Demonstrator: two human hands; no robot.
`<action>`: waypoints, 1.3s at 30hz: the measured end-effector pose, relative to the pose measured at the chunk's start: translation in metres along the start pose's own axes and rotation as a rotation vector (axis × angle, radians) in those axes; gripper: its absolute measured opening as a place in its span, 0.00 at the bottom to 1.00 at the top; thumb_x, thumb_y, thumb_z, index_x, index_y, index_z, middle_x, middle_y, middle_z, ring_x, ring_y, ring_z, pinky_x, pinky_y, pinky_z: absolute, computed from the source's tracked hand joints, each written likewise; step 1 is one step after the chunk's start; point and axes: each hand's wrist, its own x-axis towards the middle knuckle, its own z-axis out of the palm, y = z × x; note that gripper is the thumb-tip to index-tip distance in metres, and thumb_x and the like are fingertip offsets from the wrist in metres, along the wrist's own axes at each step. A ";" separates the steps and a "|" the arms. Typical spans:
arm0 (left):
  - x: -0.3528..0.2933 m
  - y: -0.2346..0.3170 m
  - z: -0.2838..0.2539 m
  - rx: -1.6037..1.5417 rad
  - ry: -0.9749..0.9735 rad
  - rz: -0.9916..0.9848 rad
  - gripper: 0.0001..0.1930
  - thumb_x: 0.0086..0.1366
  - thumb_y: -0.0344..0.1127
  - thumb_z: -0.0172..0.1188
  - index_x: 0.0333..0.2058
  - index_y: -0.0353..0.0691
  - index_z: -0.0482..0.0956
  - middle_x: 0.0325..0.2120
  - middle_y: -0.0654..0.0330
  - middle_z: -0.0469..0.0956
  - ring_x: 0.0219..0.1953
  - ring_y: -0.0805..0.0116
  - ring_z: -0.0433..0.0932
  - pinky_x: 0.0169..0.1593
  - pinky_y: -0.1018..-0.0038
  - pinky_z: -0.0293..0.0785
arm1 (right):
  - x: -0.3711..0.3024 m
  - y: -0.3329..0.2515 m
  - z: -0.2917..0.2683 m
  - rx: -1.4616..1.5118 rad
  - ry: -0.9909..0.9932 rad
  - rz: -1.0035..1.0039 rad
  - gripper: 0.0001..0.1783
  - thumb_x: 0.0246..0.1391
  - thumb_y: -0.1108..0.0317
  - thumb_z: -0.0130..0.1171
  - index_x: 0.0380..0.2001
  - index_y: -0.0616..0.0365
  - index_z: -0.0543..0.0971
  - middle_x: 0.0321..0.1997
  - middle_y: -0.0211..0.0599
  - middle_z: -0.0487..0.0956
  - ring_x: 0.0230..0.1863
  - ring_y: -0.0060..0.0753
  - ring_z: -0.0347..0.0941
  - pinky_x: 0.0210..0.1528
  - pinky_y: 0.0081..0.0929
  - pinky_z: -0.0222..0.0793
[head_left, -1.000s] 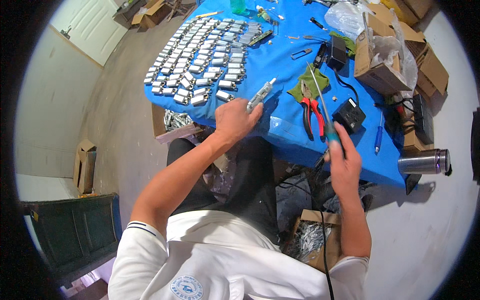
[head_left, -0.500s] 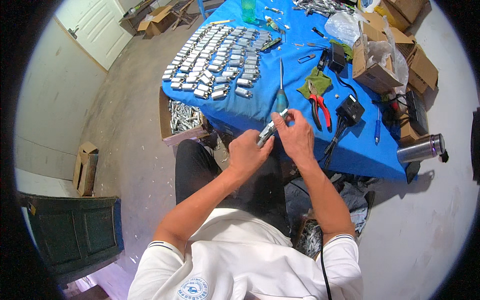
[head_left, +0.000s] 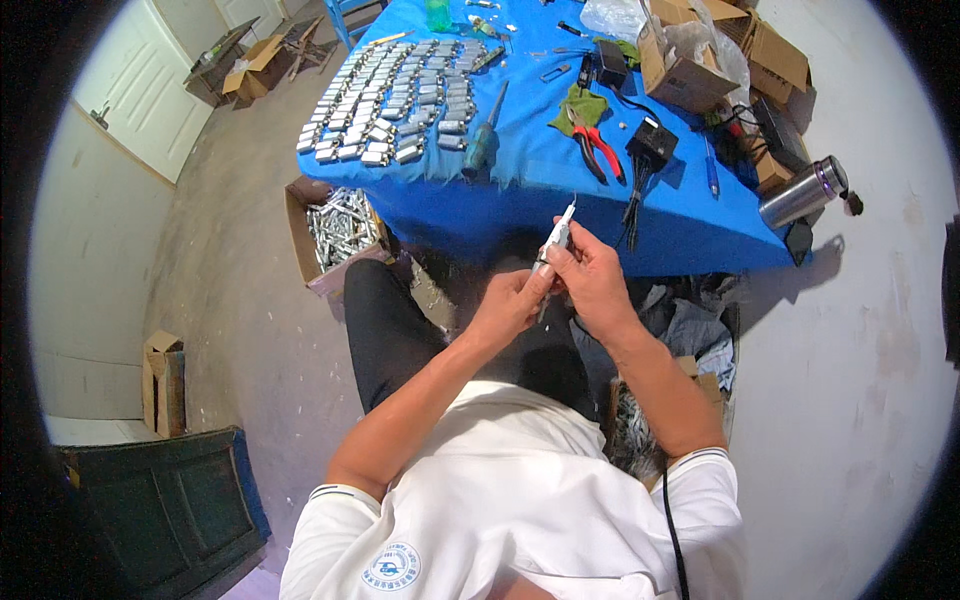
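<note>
In front of my lap, both hands hold a slim white-and-grey piece (head_left: 556,238), its narrow end with a thin tip pointing up and away from me. My left hand (head_left: 508,304) pinches its lower part with the thumb on top. My right hand (head_left: 594,278) is closed round its side, thumb close to the left one; the fingers partly hide the piece. Beyond them on the blue-covered table lies a screwdriver (head_left: 482,143) with a teal handle. Left of it, small silver metal blocks (head_left: 390,100) lie in several rows.
Red-and-black pliers (head_left: 598,155), a black adapter (head_left: 652,143) with cables and a blue screwdriver (head_left: 712,172) lie at right. A steel flask (head_left: 803,192) rests by the table's corner. A box of metal parts (head_left: 340,230) stands below the left edge; cardboard boxes (head_left: 690,75) are back right.
The view has shifted, so the table sits higher and further left. The held piece now shows its narrow white end upward. The teal screwdriver lies nearer the blocks and more tilted.
</note>
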 end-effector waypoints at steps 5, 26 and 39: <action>-0.029 -0.017 0.005 0.054 0.000 0.064 0.24 0.68 0.58 0.50 0.25 0.42 0.72 0.17 0.70 0.64 0.17 0.83 0.59 0.19 0.83 0.52 | -0.029 -0.012 -0.015 -0.310 -0.176 0.025 0.22 0.61 0.70 0.52 0.57 0.64 0.68 0.34 0.26 0.73 0.34 0.14 0.66 0.35 0.16 0.66; -0.068 -0.037 0.012 -0.111 -0.212 -0.137 0.25 0.62 0.60 0.58 0.19 0.45 0.68 0.15 0.70 0.63 0.17 0.81 0.57 0.20 0.81 0.51 | -0.092 -0.056 -0.044 -0.766 -0.611 0.048 0.25 0.55 0.68 0.55 0.57 0.61 0.71 0.39 0.48 0.78 0.38 0.45 0.75 0.41 0.33 0.68; -0.067 -0.051 0.017 0.359 -0.042 0.039 0.25 0.66 0.54 0.55 0.22 0.35 0.76 0.16 0.68 0.67 0.20 0.79 0.62 0.21 0.76 0.57 | -0.099 -0.029 -0.046 -0.903 -0.326 0.113 0.15 0.57 0.59 0.55 0.37 0.62 0.75 0.27 0.50 0.76 0.31 0.54 0.73 0.34 0.40 0.66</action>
